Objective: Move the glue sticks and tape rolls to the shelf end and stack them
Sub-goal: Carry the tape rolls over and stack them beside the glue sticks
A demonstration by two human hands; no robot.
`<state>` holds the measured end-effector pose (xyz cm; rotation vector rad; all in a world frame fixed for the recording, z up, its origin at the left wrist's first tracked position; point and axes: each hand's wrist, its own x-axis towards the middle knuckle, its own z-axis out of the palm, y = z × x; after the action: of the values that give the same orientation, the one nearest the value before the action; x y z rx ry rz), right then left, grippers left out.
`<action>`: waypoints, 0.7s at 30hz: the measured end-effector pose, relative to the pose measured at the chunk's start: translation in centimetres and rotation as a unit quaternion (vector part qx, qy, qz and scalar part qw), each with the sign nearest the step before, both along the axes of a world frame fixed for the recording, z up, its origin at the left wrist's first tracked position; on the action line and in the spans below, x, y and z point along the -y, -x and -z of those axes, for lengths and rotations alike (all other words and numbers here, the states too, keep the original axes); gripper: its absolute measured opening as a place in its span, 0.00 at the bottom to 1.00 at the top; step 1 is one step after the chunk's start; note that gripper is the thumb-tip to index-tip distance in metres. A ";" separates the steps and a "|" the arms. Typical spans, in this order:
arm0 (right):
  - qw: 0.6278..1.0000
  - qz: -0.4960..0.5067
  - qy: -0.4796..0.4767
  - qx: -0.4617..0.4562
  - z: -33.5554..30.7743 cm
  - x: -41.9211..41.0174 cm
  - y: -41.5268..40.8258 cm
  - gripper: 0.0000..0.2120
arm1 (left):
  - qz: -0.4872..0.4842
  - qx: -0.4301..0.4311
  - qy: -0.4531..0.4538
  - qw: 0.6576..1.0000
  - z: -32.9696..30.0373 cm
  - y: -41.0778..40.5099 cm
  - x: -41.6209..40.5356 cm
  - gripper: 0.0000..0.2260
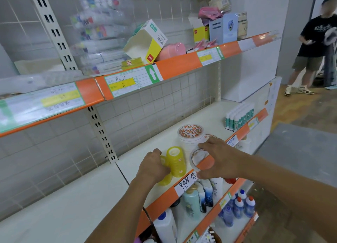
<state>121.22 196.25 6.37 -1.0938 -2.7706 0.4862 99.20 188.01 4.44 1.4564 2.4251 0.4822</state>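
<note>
On the white middle shelf (pixel 206 115) several green-and-white glue sticks (pixel 239 117) lie side by side near its right end. A stack of wide white tape rolls (pixel 190 135) with an orange-printed core stands mid-shelf. My right hand (pixel 220 160) pinches a thin clear tape roll (pixel 196 158) held upright at the shelf's front edge. My left hand (pixel 154 167) grips a yellow tape stack (pixel 164 179) lying on the shelf. A second yellow tape stack (pixel 176 161) leans beside it, between my two hands.
Orange price rails (pixel 175 193) edge each shelf. Bottles (pixel 191 202) fill the shelf below. The upper shelf holds a tilted yellow-and-white box (pixel 145 42), a yellow tape roll (pixel 131 62) and packets. A person (pixel 313 42) stands in the aisle at right.
</note>
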 end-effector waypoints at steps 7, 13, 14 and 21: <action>1.000 0.012 -0.003 0.007 0.1 -0.2 -0.3 0.51 | -0.008 0.039 -0.011 0.999 -0.1 0.4 -0.3 0.33; 1.000 0.016 -0.004 0.002 0.0 -0.3 0.0 0.50 | -0.020 0.036 -0.007 0.999 -0.3 0.7 -0.5 0.30; 1.000 0.017 -0.004 0.003 0.0 -0.3 0.1 0.50 | -0.018 0.035 -0.004 0.999 -0.4 0.7 -0.6 0.30; 1.000 0.021 -0.005 0.003 -0.2 -0.4 0.5 0.50 | -0.016 0.063 0.003 0.998 -0.5 1.2 -1.0 0.33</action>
<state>120.73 196.61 6.52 -1.1505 -2.7456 0.4639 97.99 189.04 4.92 1.3440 2.3527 0.5554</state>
